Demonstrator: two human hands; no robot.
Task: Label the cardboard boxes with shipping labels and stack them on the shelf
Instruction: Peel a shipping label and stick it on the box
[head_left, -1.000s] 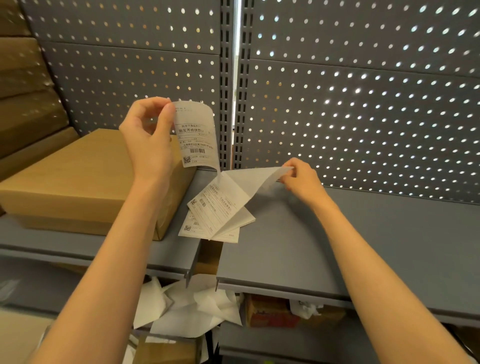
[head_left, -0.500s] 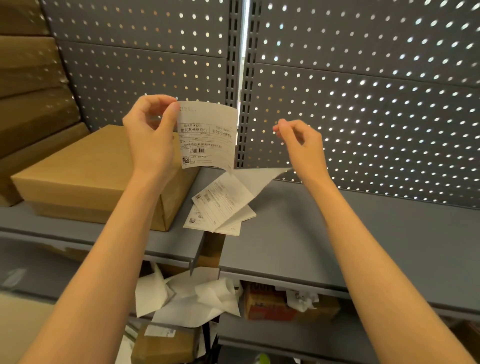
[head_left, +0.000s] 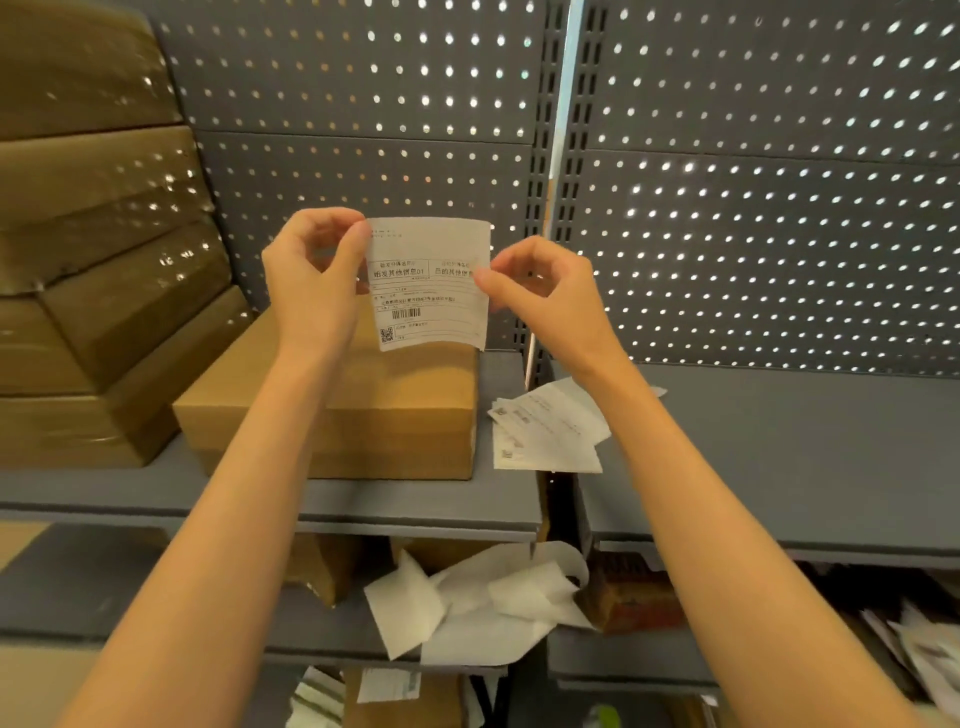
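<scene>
Nearest, on the lower shelf level, lies a heap of crumpled white backing sheets (head_left: 478, 603). Above it runs the grey shelf (head_left: 415, 512), and on it, right of centre, rests a loose pile of spare labels (head_left: 545, 431), printed side up.

Left of that pile sits the cardboard box (head_left: 395, 415), flat on the shelf, its long axis running left to right and its top face bare as far as can be seen. It lies directly below and slightly beyond the two hands.

Both hands hold one shipping label (head_left: 430, 283) upright in the air, print toward the camera. The left hand (head_left: 317, 291) pinches its upper left corner between thumb and fingertips; the right hand (head_left: 540, 291) pinches the right edge about midway down. Each grip is closed on the paper, and the sheet hangs nearly taut between them, its bottom edge curling a little.

The label hangs just above the far part of the box top, so the move likely called for is a short drop downward and a tilt to flat. The left hand is nearer the box's middle. Behind all stands the perforated back panel (head_left: 753, 208), and wrapped cartons (head_left: 93, 260) are stacked at far left.
</scene>
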